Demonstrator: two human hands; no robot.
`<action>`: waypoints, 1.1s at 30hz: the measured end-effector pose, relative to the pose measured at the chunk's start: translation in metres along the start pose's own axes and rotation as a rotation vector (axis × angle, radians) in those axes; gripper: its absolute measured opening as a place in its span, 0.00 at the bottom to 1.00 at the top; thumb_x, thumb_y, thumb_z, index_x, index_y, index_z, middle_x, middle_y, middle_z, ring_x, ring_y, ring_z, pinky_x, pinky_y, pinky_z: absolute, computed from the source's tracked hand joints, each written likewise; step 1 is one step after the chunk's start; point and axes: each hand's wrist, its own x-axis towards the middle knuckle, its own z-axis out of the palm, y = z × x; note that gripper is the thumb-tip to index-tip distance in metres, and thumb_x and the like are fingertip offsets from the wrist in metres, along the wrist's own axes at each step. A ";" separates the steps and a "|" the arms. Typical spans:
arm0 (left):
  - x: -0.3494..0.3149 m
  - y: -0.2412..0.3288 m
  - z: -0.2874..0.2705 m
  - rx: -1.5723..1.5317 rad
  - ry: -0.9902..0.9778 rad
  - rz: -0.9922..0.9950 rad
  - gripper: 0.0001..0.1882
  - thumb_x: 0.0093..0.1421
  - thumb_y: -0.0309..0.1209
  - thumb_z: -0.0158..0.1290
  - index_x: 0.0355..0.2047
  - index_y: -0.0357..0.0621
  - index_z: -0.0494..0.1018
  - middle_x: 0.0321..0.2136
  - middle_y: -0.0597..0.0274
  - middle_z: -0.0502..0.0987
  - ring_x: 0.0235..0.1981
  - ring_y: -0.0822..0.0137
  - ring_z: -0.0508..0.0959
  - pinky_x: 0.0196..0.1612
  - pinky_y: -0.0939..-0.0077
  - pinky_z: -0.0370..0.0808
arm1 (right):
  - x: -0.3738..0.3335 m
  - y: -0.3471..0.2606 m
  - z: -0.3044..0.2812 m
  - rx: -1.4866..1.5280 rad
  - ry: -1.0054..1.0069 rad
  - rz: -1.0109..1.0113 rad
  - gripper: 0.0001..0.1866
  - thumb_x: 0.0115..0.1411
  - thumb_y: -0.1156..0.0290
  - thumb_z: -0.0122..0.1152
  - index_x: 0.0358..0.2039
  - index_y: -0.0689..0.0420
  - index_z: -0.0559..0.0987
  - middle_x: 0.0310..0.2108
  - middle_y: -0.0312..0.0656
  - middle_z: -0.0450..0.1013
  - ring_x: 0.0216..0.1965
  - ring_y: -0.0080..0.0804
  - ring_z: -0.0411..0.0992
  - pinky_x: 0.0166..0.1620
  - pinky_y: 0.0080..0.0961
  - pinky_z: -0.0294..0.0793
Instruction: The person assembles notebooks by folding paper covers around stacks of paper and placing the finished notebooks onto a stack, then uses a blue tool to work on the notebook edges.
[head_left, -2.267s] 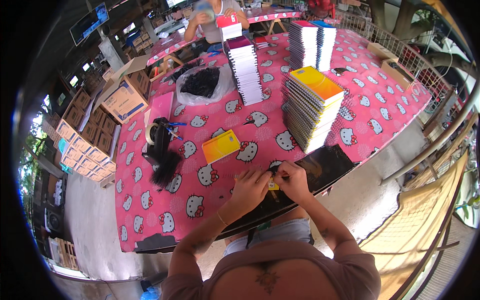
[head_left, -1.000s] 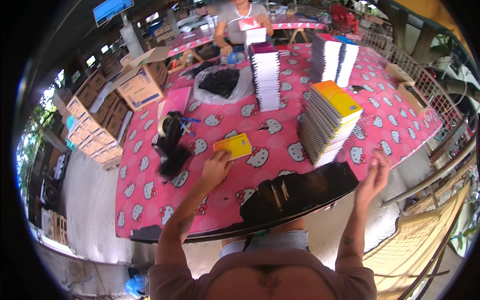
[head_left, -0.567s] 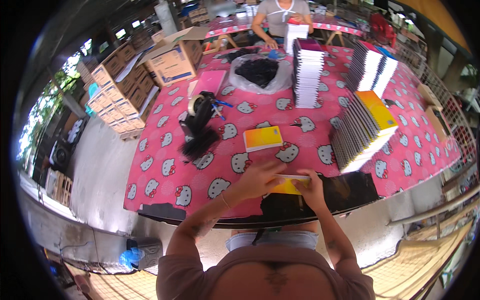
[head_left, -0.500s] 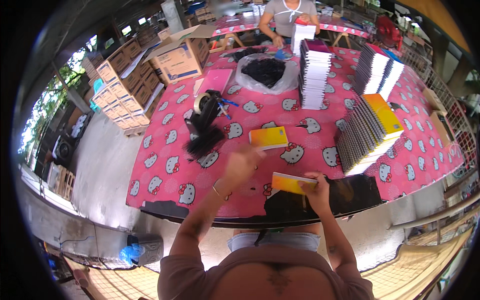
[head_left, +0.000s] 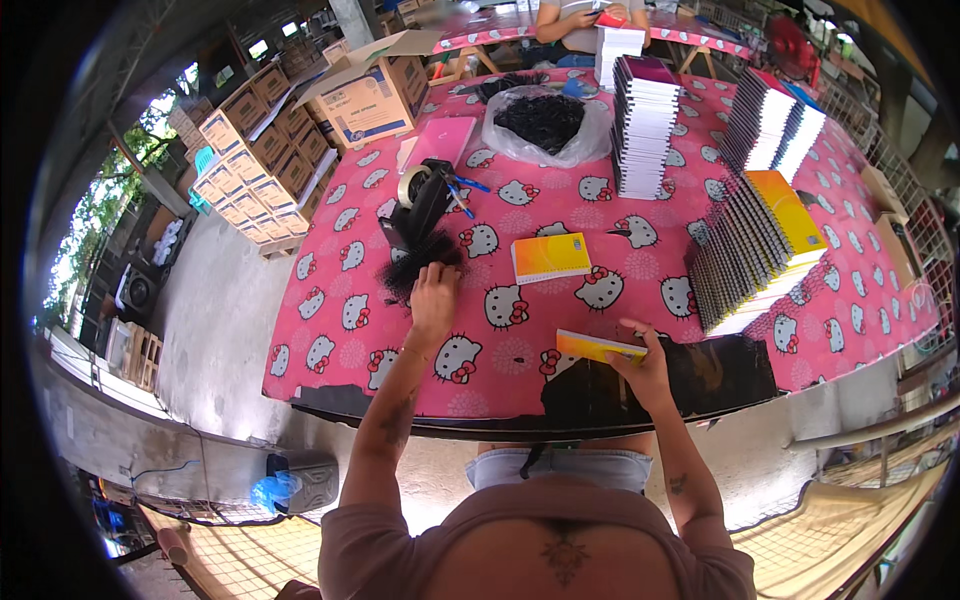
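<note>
My right hand (head_left: 645, 370) grips a small yellow-orange notebook (head_left: 590, 345) by its right end, near the table's front edge, with its white page edge upward. My left hand (head_left: 435, 300) reaches into a bristly pile of thin black strands, apparently binding coils (head_left: 405, 272). Its fingers are bent down into the near edge of the pile; what they pinch is hidden. Between and beyond my hands, another yellow notebook (head_left: 552, 257) lies flat on the pink patterned tablecloth (head_left: 450, 385).
A tall leaning stack of spiral-bound yellow notebooks (head_left: 755, 255) stands at the right. Beyond are white-paged stacks (head_left: 645, 130) and a clear bag of black strands (head_left: 545, 125). A tape dispenser (head_left: 415, 205) sits beside pens. Cartons (head_left: 370, 100) stand left; a person (head_left: 590, 25) works opposite.
My left hand has moved from beside the flat notebook to the black pile on the left. The right hand still holds its notebook, now tilted more edge-on.
</note>
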 end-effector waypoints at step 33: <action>-0.002 0.041 -0.035 -0.287 0.133 0.034 0.13 0.64 0.28 0.55 0.49 0.40 0.77 0.39 0.50 0.82 0.50 0.52 0.80 0.62 0.47 0.66 | -0.001 0.009 -0.002 -0.120 -0.057 -0.007 0.11 0.62 0.76 0.66 0.45 0.63 0.81 0.38 0.34 0.78 0.39 0.16 0.73 0.43 0.15 0.72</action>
